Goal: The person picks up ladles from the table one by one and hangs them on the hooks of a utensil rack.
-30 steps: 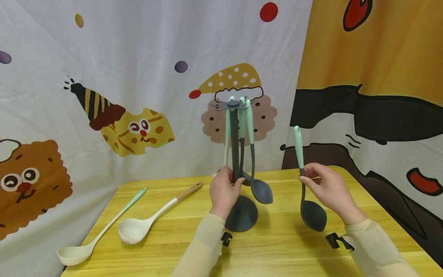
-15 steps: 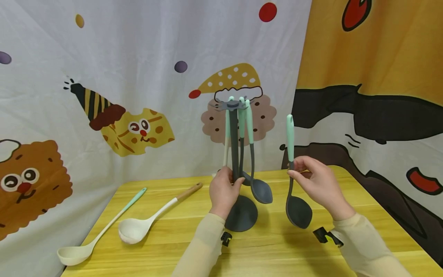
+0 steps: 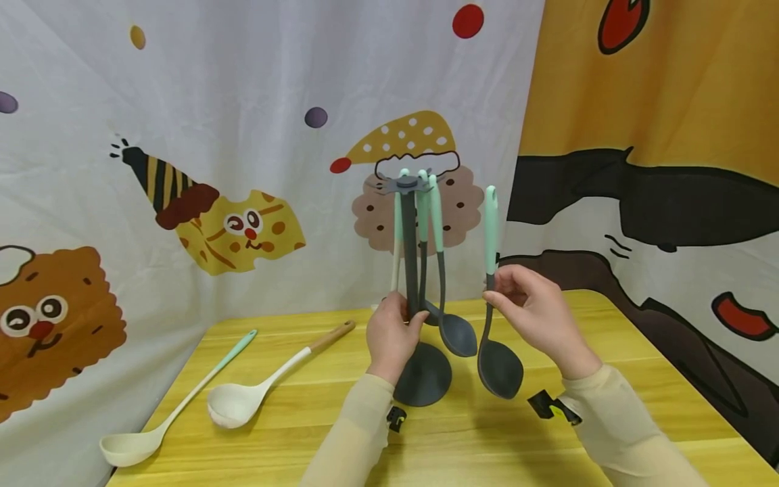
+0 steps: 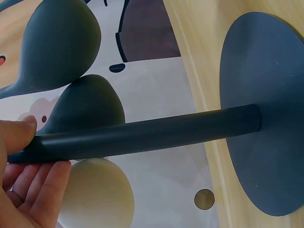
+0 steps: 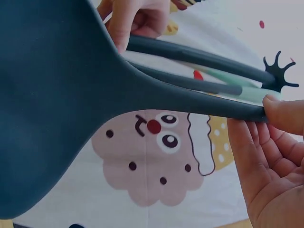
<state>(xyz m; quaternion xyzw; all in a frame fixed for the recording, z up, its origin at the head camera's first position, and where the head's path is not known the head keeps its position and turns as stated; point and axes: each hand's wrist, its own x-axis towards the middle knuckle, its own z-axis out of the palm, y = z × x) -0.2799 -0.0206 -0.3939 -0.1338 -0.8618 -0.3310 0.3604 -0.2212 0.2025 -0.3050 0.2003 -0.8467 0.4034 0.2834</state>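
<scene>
My left hand (image 3: 392,338) grips the dark grey pole (image 3: 409,257) of an upright utensil stand, above its round base (image 3: 424,385). To its right, my right hand (image 3: 538,311) pinches a ladle (image 3: 502,370) by the dark neck, just below its mint handle (image 3: 491,230). The ladle hangs upright in the air, bowl down, apart from the stand. On the stand's hooked top (image 3: 406,183) hang several mint-handled utensils, among them a dark spoon-shaped one (image 3: 458,336). A cream bowl (image 4: 99,194) shows beside the pole in the left wrist view; the hand partly hides it in the head view.
A white ladle with a wooden handle (image 3: 237,406) lies on the wooden table (image 3: 292,446). Farther left lies a cream ladle with a mint handle (image 3: 130,448). Behind the table hangs a curtain with cartoon prints (image 3: 243,88).
My right hand has carried the ladle leftward, nearer the stand, and its handle top has risen. The left hand stays on the pole.
</scene>
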